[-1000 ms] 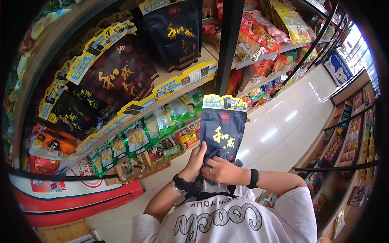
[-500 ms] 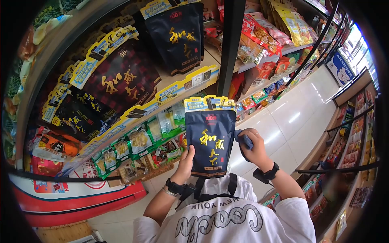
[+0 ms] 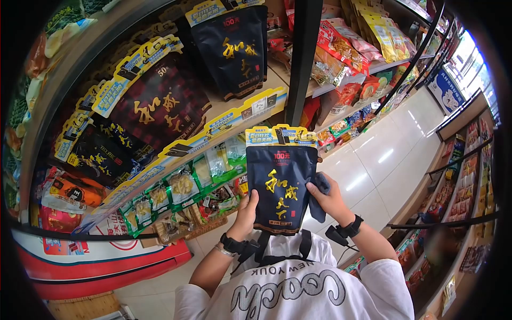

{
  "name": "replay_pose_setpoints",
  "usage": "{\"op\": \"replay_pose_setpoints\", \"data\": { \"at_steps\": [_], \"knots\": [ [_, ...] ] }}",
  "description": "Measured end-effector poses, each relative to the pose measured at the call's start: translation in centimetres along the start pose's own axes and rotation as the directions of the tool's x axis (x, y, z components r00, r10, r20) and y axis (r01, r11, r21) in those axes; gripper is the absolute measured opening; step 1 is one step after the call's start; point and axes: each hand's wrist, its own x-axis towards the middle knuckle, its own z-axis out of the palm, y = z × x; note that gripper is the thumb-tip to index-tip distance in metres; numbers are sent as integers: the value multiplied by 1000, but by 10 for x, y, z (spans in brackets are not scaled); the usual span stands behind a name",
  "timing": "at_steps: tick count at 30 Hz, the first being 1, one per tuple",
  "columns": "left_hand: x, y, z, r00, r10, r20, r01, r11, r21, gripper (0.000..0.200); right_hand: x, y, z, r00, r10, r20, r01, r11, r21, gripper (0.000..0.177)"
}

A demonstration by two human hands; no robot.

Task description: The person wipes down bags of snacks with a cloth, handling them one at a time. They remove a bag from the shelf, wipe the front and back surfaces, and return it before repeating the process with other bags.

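Pouch [image 3: 281, 186] and cloth [image 3: 316, 207] (one each) occupy two hands [image 3: 245, 213] [image 3: 333, 198].

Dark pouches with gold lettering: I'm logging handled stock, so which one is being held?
It's the navy pouch marked 100, between the left hand and the right hand with its cloth; the other pouches are on the shelf.

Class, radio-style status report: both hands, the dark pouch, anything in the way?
Left hand gripping pouch at one side. Right hand at the other, holding cloth. Gold lettering in view. Nothing seen in the way.
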Motion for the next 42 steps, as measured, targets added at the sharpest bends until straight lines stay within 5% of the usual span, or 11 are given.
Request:
{"op": "replay_pose_setpoints", "data": {
  "at_steps": [17,23,27,28,30,33,36,39,42],
  "knots": [
    [3,25,16,995,50,-90,-55,997,-57,46,-12,9,6,976,-130,175,170,957,-234,22],
    [20,11,0,998,20,-54,-14,994,106,43,-10,-4,3,960,-220,174,264,919,-292,17],
    [16,17,12,981,-141,-131,174,942,286,83,-13,-8,11,899,-379,220,435,831,-345,12],
    [16,19,15,992,-128,11,120,954,273,103,-14,-6,14,883,-396,250,466,798,-382,19],
    [17,16,21,981,-37,190,-20,957,288,103,-9,-1,20,834,-451,318,550,731,-404,26],
    [21,-1,32,970,-4,244,-51,974,219,85,-7,-1,29,764,-479,433,645,597,-477,39],
    [19,6,51,995,-85,45,78,987,139,48,-6,-7,43,718,-503,481,696,503,-512,31],
    [25,6,43,987,-143,75,149,985,-83,55,-3,-9,48,701,-485,523,713,442,-545,32],
    [22,11,44,984,-144,102,154,983,-99,62,-2,-1,56,685,-512,519,725,404,-558,27]
  ]
}}
